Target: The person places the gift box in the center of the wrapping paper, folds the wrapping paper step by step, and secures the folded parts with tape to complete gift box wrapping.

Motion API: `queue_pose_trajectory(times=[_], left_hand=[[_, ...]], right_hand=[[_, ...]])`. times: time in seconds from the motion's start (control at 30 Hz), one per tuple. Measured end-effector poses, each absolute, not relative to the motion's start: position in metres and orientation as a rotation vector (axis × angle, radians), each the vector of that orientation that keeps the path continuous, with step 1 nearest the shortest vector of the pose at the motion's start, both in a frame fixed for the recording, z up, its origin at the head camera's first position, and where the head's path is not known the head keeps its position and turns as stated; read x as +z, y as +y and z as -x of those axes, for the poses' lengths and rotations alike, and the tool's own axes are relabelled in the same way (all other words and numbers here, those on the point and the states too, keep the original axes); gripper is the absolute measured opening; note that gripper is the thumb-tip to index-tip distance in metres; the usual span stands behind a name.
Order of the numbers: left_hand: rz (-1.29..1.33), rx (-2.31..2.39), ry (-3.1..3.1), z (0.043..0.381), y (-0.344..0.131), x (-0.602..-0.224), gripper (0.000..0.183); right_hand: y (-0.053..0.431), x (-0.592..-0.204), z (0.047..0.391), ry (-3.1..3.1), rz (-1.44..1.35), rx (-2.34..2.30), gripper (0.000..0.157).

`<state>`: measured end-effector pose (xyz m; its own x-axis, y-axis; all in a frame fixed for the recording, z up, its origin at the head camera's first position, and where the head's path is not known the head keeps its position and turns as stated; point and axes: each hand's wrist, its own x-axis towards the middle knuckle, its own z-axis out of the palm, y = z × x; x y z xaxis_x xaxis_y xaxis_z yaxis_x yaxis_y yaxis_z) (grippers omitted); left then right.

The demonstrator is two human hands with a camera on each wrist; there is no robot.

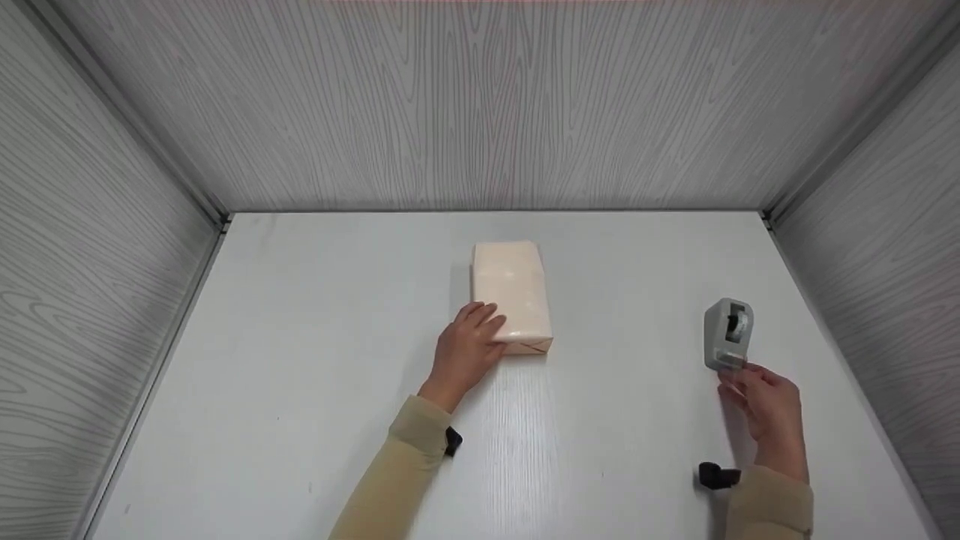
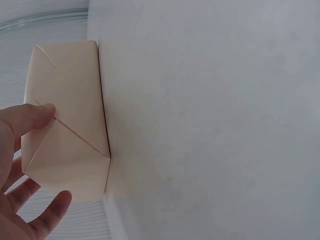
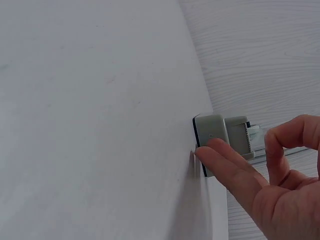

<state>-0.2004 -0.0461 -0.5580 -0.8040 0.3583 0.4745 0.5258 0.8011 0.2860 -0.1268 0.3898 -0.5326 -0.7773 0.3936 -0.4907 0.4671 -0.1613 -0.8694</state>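
Observation:
A paper-wrapped box, pale peach with a slight shine, lies on the white table. My left hand holds its near left corner. In the left wrist view the thumb presses on the folded end face, the other fingers reaching round the edge. Off to the right stands a grey tape dispenser with a roll of clear tape. At its near end my right hand pinches the tape's end; other fingers lie against the dispenser's body.
Grey wood-grain panels border the white table at the back, left and right. Black wrist mounts show by the left sleeve and the right sleeve.

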Motion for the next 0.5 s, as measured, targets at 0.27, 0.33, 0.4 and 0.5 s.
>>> queue_pose_trajectory(times=[0.27,0.33,0.4,0.5], left_hand=[[0.66,-0.566,-2.589,0.1996,-0.046,-0.5579,0.038],[0.658,-0.576,-2.588,0.1994,-0.0457,-0.5578,0.038],[0.655,-0.582,-2.585,0.1996,-0.0455,-0.558,0.038],[0.66,-0.584,-2.577,0.2001,-0.0455,-0.5588,0.038]], right_hand=[[0.3881,-0.5367,0.1236,2.245,-1.118,-1.845,0.044],[0.3889,-0.537,0.1228,2.32,-1.135,-1.726,0.05],[0.3892,-0.5364,0.1219,2.404,-1.135,-1.597,0.053],[0.3892,-0.536,0.1213,2.529,-1.113,-1.414,0.05]])
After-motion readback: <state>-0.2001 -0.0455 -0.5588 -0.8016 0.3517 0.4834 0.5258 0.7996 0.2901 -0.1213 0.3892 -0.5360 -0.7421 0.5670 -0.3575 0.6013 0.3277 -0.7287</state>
